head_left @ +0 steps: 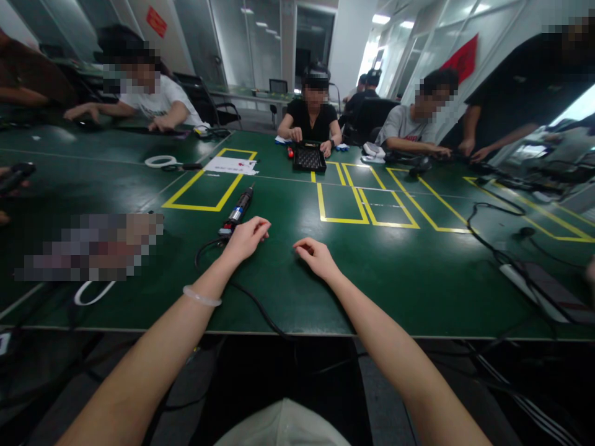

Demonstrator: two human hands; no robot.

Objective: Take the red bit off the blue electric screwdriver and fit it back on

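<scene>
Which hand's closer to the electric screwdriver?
Left. The left hand is right beside the lower end of the screwdriver; contact unclear. The right hand is farther off, across bare tabletop to its right.

Dim overall; ceiling lights (pixel 381 19) glaring; edges stretched.

Black tray (pixel 309 168) before a black-shirted co-worker (pixel 312 116), white paper (pixel 227 165) across a yellow-tape outline (pixel 194 208)
</scene>
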